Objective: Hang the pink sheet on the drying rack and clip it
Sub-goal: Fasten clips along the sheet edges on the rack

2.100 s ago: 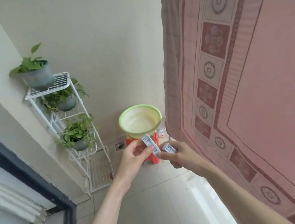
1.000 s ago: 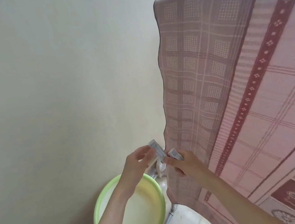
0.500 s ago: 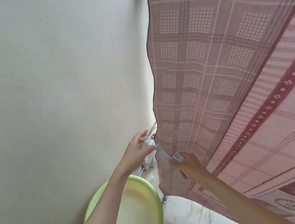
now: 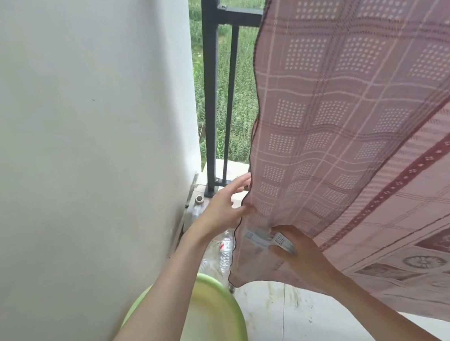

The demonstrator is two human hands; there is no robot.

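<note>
The pink patterned sheet [image 4: 356, 106] hangs from above and fills the right side of the view; the bar it hangs on is out of frame. My left hand [image 4: 221, 209] has its fingers spread and touches the sheet's left edge, with some fingers behind the cloth. My right hand [image 4: 299, 250] is lower, in front of the sheet's bottom corner, and grips white clothes clips [image 4: 271, 240].
A cream wall [image 4: 63, 137] stands close on the left. A dark metal railing [image 4: 212, 83] with grass beyond it is straight ahead. A green basin [image 4: 223, 328] sits below my left forearm, and a clear plastic bottle [image 4: 220, 254] lies near the wall's foot.
The view has swung from the sheet's face to its left edge, and the railing has come into view. My left hand let go of the clips and moved onto the sheet's edge. The right hand kept the clips.
</note>
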